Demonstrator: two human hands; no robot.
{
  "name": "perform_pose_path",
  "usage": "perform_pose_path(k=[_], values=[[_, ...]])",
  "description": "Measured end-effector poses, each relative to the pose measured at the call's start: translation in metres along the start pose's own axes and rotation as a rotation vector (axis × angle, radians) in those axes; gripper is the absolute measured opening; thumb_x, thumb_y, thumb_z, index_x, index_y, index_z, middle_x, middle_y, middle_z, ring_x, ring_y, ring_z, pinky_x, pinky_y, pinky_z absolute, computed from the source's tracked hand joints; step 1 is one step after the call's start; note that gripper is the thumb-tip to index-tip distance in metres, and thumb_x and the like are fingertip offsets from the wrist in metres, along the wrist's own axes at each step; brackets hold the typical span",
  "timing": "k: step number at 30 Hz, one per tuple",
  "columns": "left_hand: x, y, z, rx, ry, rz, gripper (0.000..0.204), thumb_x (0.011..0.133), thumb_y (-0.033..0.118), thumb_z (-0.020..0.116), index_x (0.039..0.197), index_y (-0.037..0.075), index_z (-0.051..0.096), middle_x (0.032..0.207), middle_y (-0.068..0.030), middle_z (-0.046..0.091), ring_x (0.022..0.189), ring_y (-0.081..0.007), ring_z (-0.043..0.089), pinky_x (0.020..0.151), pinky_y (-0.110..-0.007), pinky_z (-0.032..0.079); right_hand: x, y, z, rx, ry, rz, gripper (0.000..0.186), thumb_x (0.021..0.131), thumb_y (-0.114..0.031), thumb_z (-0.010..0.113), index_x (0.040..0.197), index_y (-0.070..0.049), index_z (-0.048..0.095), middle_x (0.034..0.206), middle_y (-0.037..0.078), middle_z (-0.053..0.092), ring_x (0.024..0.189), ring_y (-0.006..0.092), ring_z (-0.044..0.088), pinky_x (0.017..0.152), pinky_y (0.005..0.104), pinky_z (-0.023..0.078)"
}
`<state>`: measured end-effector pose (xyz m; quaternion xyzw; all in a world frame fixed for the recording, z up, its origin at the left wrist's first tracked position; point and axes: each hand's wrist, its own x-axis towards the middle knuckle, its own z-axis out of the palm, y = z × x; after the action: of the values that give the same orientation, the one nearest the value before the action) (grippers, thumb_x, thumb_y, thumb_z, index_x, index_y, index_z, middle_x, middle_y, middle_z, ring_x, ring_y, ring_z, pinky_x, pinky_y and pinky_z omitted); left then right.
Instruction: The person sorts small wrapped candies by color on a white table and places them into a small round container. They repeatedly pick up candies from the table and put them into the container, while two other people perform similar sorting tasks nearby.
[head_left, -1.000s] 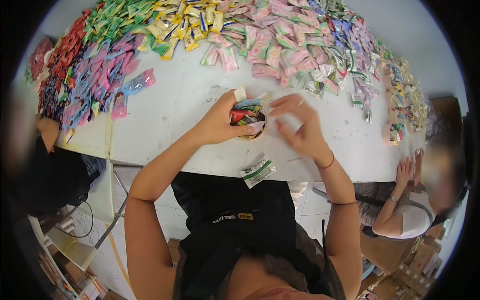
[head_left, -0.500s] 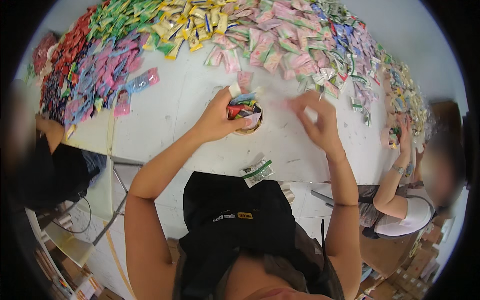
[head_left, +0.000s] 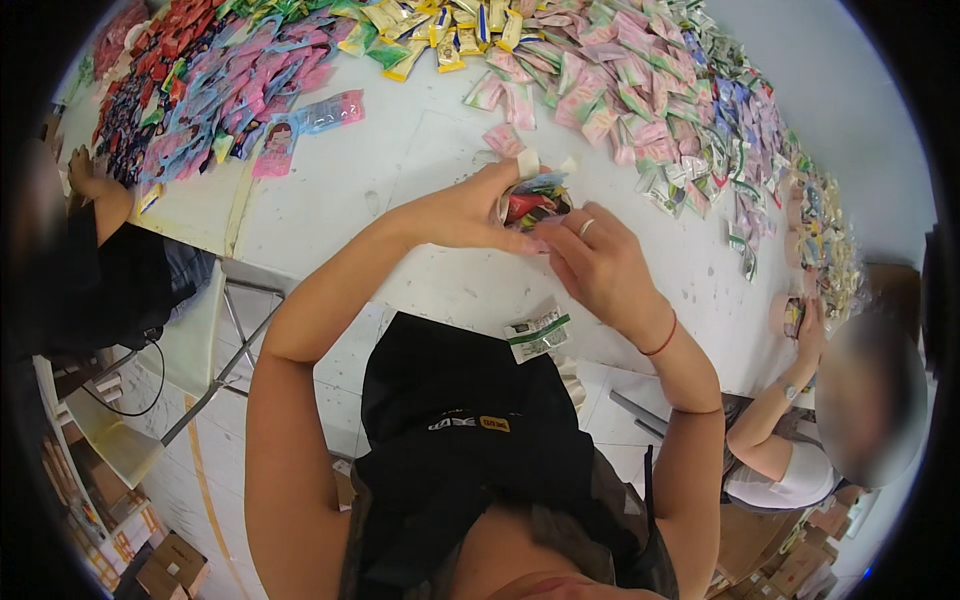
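Observation:
My left hand is wrapped round a small round tub that sits at the middle of the table. Inside, mixed small packets in red, green and blue fill it up to the rim. My right hand, a ring on one finger, is at the tub's near right side with its fingers pinched together. Whatever those fingertips may hold is hidden. By the table's front edge lies a white and green sachet. A lone pink packet rests just beyond the tub.
Heaps of wrapped packets line the far side: pink and blue ones, yellow ones, pale pink ones. A co-worker's hand holds another tub at right. Another person's arm reaches in at left.
My right hand has come left from over the open table to the tub's rim. The view has shifted, so the tub and heaps appear further right and higher.

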<state>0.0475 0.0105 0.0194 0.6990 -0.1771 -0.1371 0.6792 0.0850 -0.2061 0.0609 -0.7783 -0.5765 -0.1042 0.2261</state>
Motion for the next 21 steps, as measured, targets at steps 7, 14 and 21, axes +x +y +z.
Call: perform_pose_path(k=[7,14,21], values=[[0.004,-0.018,0.002,-0.249,0.008,-0.069,0.081,0.079,-0.004,0.072,0.149,0.004,0.032,0.140,-0.0118,0.045,0.129,-0.0216,0.049,0.098,-0.037,0.051,0.030,0.011,-0.017,0.413,-0.057,0.137,0.010,0.080,-0.003,0.071,0.089,-0.006,0.067,0.078,0.005,0.065,0.067,0.0227,0.061,0.060,0.0301,0.049],[0.006,-0.032,0.011,-0.116,0.110,-0.090,0.079,0.080,-0.008,0.069,0.148,0.004,0.031,0.137,-0.0100,0.046,0.124,-0.0207,0.052,0.093,-0.035,0.054,0.146,0.117,0.066,-0.190,0.167,-0.070,0.016,0.083,-0.017,0.071,0.095,-0.007,0.073,0.091,0.011,0.067,0.083,0.0288,0.066,0.071,0.0408,0.053],[0.004,-0.029,0.007,0.073,0.140,-0.040,0.075,0.080,-0.007,0.070,0.146,0.005,0.036,0.135,-0.0100,0.047,0.125,-0.0202,0.051,0.097,-0.035,0.052,0.157,0.136,0.069,-0.094,0.168,0.147,0.024,0.084,-0.017,0.067,0.105,-0.007,0.070,0.086,0.012,0.068,0.086,0.0276,0.067,0.071,0.0391,0.055]])
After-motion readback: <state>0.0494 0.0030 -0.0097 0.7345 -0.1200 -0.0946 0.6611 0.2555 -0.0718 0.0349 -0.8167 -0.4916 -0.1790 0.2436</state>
